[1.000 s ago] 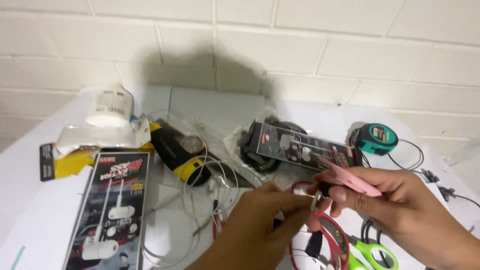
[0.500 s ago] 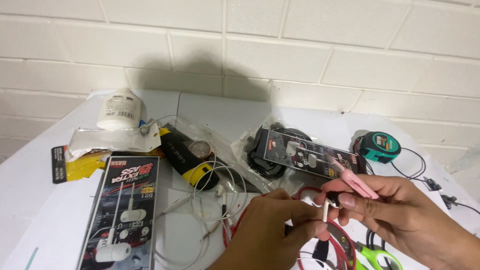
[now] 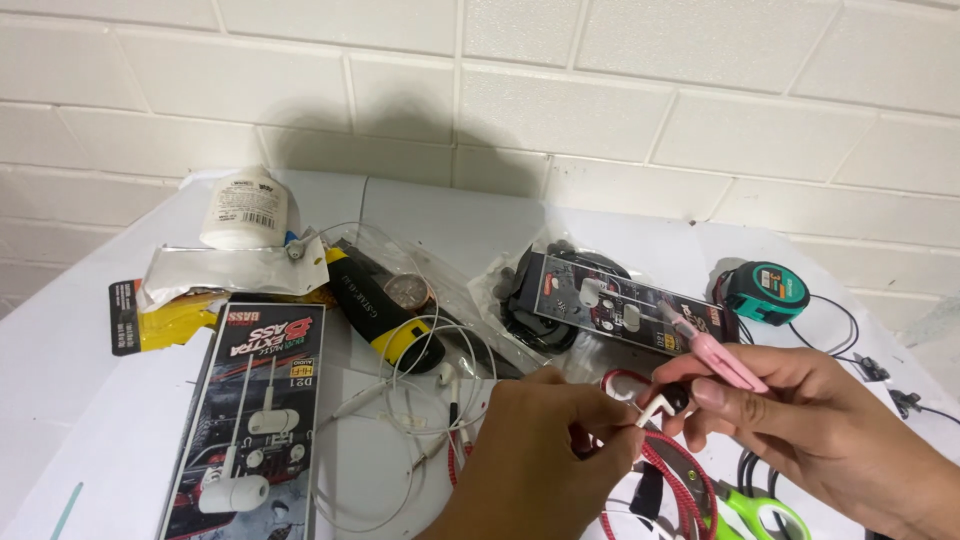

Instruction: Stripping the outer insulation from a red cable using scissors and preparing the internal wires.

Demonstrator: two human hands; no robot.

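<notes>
My left hand (image 3: 540,450) pinches a small white earbud piece (image 3: 655,408) at its fingertips, low in the middle of the view. My right hand (image 3: 800,420) meets it from the right, holding a pink slim tool (image 3: 715,350) along the fingers and a small dark earbud (image 3: 678,398) against the white piece. A red braided cable (image 3: 680,480) loops below both hands. Loose white earphone wires (image 3: 420,390) lie on the white table (image 3: 90,420) just left of my left hand.
A boxed white earphone set (image 3: 255,420) lies front left. Behind it are a white bottle (image 3: 245,208), a clear bag, a yellow-black torch (image 3: 390,315), a wristwatch (image 3: 407,292). A dark earphone package (image 3: 620,305), a green tape measure (image 3: 768,292), green-handled scissors (image 3: 750,510) lie right. A brick wall stands behind.
The view has tilted up a little, so everything sits lower in frame. Both hands stay together at the earbud pieces, with the fingers shifting only slightly.
</notes>
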